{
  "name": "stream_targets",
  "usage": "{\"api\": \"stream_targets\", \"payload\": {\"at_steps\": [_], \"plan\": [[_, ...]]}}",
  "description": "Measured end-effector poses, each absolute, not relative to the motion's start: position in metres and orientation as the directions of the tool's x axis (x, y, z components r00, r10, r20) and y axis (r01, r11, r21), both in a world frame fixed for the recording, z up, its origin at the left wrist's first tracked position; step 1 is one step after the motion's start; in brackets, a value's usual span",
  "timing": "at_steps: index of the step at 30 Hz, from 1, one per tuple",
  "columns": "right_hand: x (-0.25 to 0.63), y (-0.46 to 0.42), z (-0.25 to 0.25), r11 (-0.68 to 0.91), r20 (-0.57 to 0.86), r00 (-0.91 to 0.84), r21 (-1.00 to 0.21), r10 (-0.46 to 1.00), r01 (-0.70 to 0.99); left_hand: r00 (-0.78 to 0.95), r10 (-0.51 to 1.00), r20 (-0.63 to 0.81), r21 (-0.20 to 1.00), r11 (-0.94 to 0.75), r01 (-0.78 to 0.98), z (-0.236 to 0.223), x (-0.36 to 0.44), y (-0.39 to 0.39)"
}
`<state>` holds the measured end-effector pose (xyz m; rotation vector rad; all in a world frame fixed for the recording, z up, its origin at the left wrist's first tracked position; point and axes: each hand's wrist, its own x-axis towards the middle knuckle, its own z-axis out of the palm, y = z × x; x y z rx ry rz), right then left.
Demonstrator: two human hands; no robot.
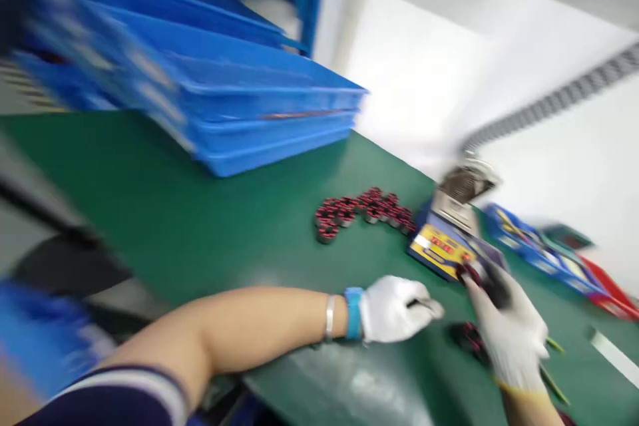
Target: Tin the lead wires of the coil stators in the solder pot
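Note:
The picture is smeared by motion. My left hand (397, 309), in a white glove with a blue band and a bracelet at the wrist, rests on the green table (200, 226) with fingers curled round a thin dark thing I cannot name. My right hand (509, 323), also gloved, is raised beside it, fingers closed on a small dark red and black round part (472, 274). Another such part (466, 338) lies on the table below the right hand. A cluster of several of these parts (364, 212) lies farther back.
A yellow and blue device with a red display (442, 246) and a metal top stands just behind my hands. Stacked blue trays (249, 106) fill the back left. Blue and red trays (554, 259) lie at the right. The table's edge runs along the white floor.

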<state>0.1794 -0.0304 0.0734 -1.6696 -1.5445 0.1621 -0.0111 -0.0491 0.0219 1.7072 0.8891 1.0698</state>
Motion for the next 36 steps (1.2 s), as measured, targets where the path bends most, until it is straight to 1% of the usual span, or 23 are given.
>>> {"api": "stream_targets", "payload": {"at_steps": [1, 3, 5, 7, 10, 13, 16, 20, 25, 28, 36], "plan": [[0.184, -0.021, 0.082, 0.108, 0.413, 0.223, -0.641, 0.883, 0.76, 0.337, 0.903, 0.265, 0.932, -0.329, 0.151, 0.017, -0.013, -0.047], [0.191, 0.011, 0.099, 0.176, 0.463, 0.172, -0.615, 0.869, 0.768, 0.333, 0.916, 0.222, 0.936, -0.297, 0.191, 0.007, -0.013, -0.039], [0.2, 0.049, 0.113, 0.2, 0.528, 0.102, -0.483, 0.843, 0.852, 0.353, 0.922, 0.157, 0.957, -0.231, 0.177, 0.001, -0.009, -0.029], [0.206, 0.08, 0.126, 0.165, 0.538, 0.068, -0.374, 0.84, 0.913, 0.374, 0.923, 0.086, 0.98, -0.147, 0.137, -0.004, -0.005, -0.024], [0.206, 0.112, 0.139, 0.069, 0.494, 0.057, -0.232, 0.868, 0.97, 0.392, 0.92, 0.017, 0.993, -0.061, 0.099, -0.008, -0.003, -0.019], [0.203, 0.136, 0.145, 0.01, 0.422, 0.034, -0.102, 0.906, 0.995, 0.411, 0.912, 0.002, 0.993, -0.05, 0.107, -0.01, -0.003, -0.015], [0.2, 0.157, 0.147, 0.012, 0.372, -0.011, -0.002, 0.928, 1.0, 0.426, 0.905, -0.017, 0.993, -0.034, 0.111, -0.011, -0.002, -0.011], [0.193, 0.175, 0.147, 0.066, 0.324, -0.098, 0.109, 0.941, 0.992, 0.436, 0.9, -0.034, 0.993, -0.019, 0.116, -0.011, -0.002, -0.008], [0.176, 0.178, 0.143, 0.058, 0.256, -0.116, 0.224, 0.96, 0.973, 0.433, 0.901, -0.026, 0.99, -0.037, 0.135, -0.007, -0.003, -0.008], [0.168, 0.176, 0.142, 0.06, 0.222, -0.123, 0.271, 0.967, 0.961, 0.433, 0.901, -0.028, 0.99, -0.034, 0.134, -0.006, -0.003, -0.008], [0.163, 0.172, 0.141, 0.07, 0.191, -0.136, 0.314, 0.972, 0.947, 0.429, 0.903, -0.015, 0.987, -0.056, 0.151, -0.005, -0.003, -0.008]]}}
